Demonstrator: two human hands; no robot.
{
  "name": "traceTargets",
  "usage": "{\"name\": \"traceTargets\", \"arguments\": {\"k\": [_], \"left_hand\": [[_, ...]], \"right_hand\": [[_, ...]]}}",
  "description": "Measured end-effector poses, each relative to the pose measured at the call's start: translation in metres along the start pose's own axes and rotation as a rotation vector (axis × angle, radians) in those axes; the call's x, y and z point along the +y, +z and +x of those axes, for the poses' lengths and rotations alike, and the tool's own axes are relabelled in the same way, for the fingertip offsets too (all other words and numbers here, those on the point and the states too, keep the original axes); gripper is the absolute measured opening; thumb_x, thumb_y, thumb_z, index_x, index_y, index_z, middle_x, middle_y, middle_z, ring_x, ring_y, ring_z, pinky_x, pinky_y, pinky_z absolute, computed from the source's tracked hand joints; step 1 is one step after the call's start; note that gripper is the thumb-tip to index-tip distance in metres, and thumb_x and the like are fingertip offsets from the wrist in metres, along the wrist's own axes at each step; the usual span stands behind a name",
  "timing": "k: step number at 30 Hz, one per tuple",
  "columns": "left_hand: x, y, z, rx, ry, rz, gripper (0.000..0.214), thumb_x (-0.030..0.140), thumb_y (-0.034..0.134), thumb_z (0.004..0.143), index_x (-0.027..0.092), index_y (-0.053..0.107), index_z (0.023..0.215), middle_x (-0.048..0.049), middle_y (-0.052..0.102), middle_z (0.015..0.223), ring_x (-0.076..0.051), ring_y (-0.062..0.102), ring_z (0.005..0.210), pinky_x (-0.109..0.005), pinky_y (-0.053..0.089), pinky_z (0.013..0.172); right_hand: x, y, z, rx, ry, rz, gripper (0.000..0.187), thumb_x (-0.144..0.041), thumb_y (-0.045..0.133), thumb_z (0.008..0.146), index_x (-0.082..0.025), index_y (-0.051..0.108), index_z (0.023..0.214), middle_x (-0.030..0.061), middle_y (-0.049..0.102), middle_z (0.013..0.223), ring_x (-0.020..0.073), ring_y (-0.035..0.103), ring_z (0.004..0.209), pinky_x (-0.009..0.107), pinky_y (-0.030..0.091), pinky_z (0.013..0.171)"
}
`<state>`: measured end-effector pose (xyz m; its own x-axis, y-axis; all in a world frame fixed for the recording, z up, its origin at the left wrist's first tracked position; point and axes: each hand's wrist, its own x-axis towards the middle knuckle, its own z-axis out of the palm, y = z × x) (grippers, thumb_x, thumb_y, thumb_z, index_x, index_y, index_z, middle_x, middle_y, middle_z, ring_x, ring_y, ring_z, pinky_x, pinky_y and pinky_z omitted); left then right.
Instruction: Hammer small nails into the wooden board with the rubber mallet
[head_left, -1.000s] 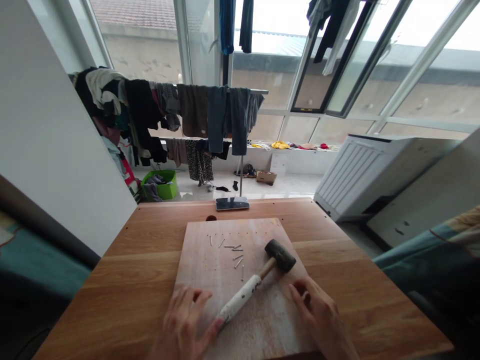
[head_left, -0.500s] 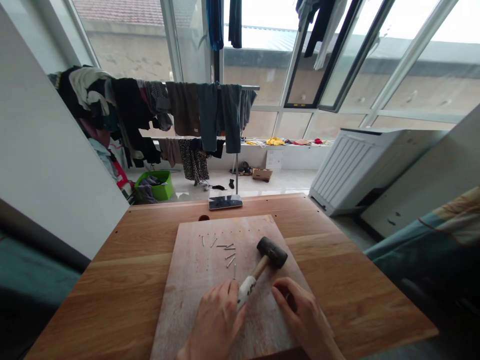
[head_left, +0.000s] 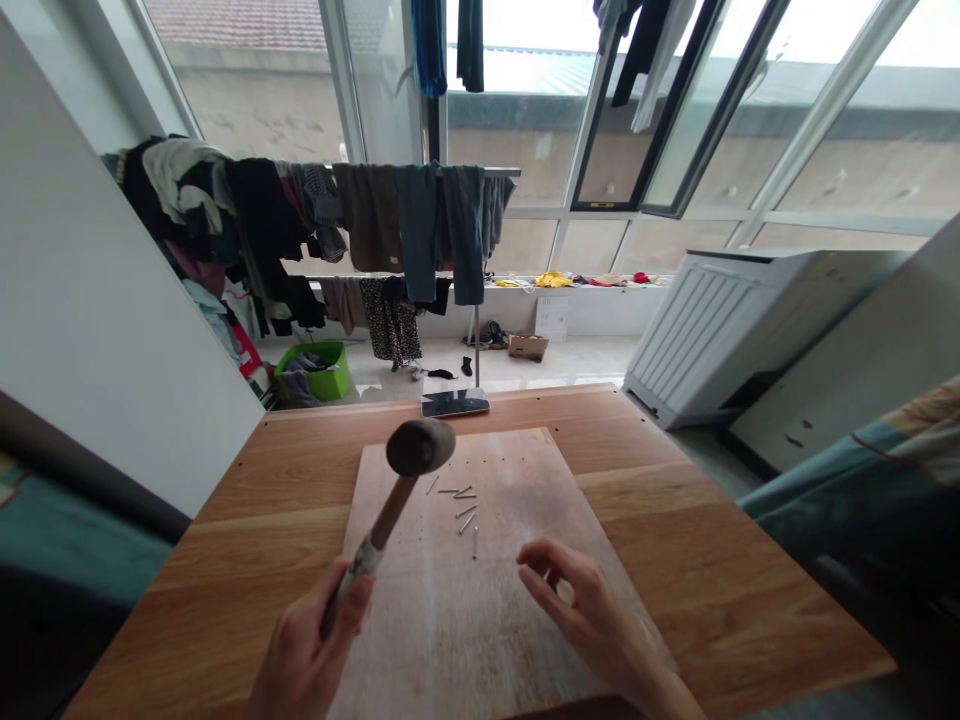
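A: What is cut off or hidden?

B: The windows [head_left: 525, 100] are cropped at the top. The rack [head_left: 510, 173] is mostly buried under dark, limp clothes. The tabletop [head_left: 675, 560] is cut by the lower edge, and so is the board [head_left: 465, 630] laid on it. Both wrists are lost at that edge too. The butt of the mallet [head_left: 390, 512] is covered by the left hand [head_left: 307, 655].

A: How are the grips set?

B: The left grip is closed round the low end of the handle. The mallet is held clear of the board and tilted, with its head above the board's far left corner. The right hand [head_left: 592, 620] is held over the board's right part, half open, with the fingers loosely curled. Nothing is seen in it.

A: And the materials?

B: The tabletop is warm, oiled wood with a plain grain. The board is paler, scuffed and whitish, and rectangular. The mallet's head is a dull black cylinder, seemingly rubber, and it is blurred. Its handle is wood, smeared white lower down. A glossy dark phone [head_left: 454, 402] lies at the far edge. Thin metal nails [head_left: 465, 510] are scattered flat on the board beyond the right hand. Their number is hard to make out.
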<state>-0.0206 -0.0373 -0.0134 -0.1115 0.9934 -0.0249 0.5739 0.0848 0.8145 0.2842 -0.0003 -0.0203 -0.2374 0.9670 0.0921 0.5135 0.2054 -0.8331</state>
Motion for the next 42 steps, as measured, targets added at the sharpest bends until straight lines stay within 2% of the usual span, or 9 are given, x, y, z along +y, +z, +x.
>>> {"name": "traceTargets", "arguments": {"k": [6,10,13,22,26,28,32,36,42], "left_hand": [[-0.049,-0.013,0.001,0.201,-0.162,0.095,0.058,0.077,0.045,0.084,0.023,0.063,0.071,0.0023,0.059,0.054,-0.016,0.059,0.052,-0.02,0.046,0.05],[-0.07,-0.022,0.001,0.18,-0.2,0.167,0.053,0.073,0.048,0.082,0.026,0.07,0.078,0.0,0.069,0.06,-0.021,0.069,0.062,-0.022,0.05,0.056],[-0.073,-0.023,-0.002,0.195,-0.197,0.18,0.049,0.069,0.048,0.085,0.025,0.07,0.079,0.0014,0.067,0.058,-0.019,0.068,0.06,-0.021,0.049,0.057],[-0.069,-0.016,-0.007,0.222,-0.132,0.16,0.046,0.066,0.048,0.087,0.027,0.07,0.079,0.0042,0.064,0.056,-0.016,0.064,0.055,-0.018,0.047,0.055],[-0.061,-0.017,-0.008,0.252,-0.14,0.163,0.041,0.062,0.05,0.088,0.028,0.07,0.08,0.0036,0.069,0.061,-0.017,0.069,0.062,-0.018,0.048,0.058],[-0.06,-0.019,-0.007,0.215,-0.151,0.171,0.041,0.063,0.05,0.086,0.028,0.07,0.078,0.0035,0.07,0.061,-0.018,0.07,0.062,-0.018,0.049,0.058],[-0.062,-0.024,-0.003,0.12,-0.176,0.191,0.043,0.064,0.047,0.085,0.029,0.072,0.08,0.0025,0.074,0.066,-0.02,0.073,0.065,-0.019,0.05,0.056],[-0.063,-0.026,-0.002,0.13,-0.213,0.238,0.04,0.062,0.05,0.086,0.03,0.074,0.085,0.0015,0.077,0.075,-0.021,0.075,0.071,-0.019,0.051,0.057],[-0.057,-0.024,-0.004,0.153,-0.207,0.287,0.04,0.061,0.049,0.087,0.031,0.074,0.082,0.0024,0.072,0.063,-0.019,0.068,0.055,-0.021,0.045,0.047]], "right_hand": [[-0.011,0.008,0.068,-0.131,-0.202,-0.159,0.016,-0.025,0.055,0.096,-0.02,0.07,0.095,0.0024,0.068,0.086,0.014,0.062,0.072,0.025,0.048,0.068],[-0.017,0.013,0.117,-0.212,-0.238,-0.398,0.018,-0.014,0.056,0.093,-0.018,0.072,0.1,0.0057,0.069,0.096,0.0148,0.064,0.08,0.026,0.046,0.075],[-0.022,0.013,0.139,-0.29,-0.204,-0.576,0.021,-0.008,0.059,0.084,-0.017,0.072,0.097,0.0076,0.069,0.099,0.0171,0.063,0.082,0.025,0.044,0.072],[-0.016,0.005,0.149,-0.392,-0.23,-0.592,0.012,-0.006,0.062,0.07,-0.018,0.066,0.071,0.004,0.066,0.079,0.0152,0.056,0.069,0.024,0.036,0.061],[-0.001,-0.003,0.147,-0.398,-0.245,-0.509,0.015,-0.007,0.06,0.073,-0.019,0.063,0.081,-0.0009,0.064,0.073,0.0125,0.054,0.066,0.022,0.037,0.06],[0.011,-0.01,0.147,-0.368,-0.243,-0.39,0.02,-0.008,0.059,0.074,-0.019,0.061,0.09,-0.0033,0.063,0.072,0.0115,0.055,0.065,0.021,0.039,0.062],[0.047,-0.028,0.148,-0.186,-0.182,-0.143,0.017,-0.015,0.052,0.081,-0.019,0.059,0.097,-0.0036,0.056,0.074,0.0112,0.052,0.062,0.022,0.042,0.061],[0.078,-0.045,0.147,-0.016,-0.066,0.106,0.021,-0.027,0.048,0.085,-0.018,0.063,0.096,-0.0026,0.054,0.074,0.0113,0.05,0.057,0.025,0.045,0.058],[0.092,-0.044,0.143,0.161,-0.079,0.252,0.032,-0.036,0.063,0.079,-0.017,0.068,0.105,0.0077,0.066,0.098,0.0198,0.065,0.091,0.03,0.053,0.075]]}}
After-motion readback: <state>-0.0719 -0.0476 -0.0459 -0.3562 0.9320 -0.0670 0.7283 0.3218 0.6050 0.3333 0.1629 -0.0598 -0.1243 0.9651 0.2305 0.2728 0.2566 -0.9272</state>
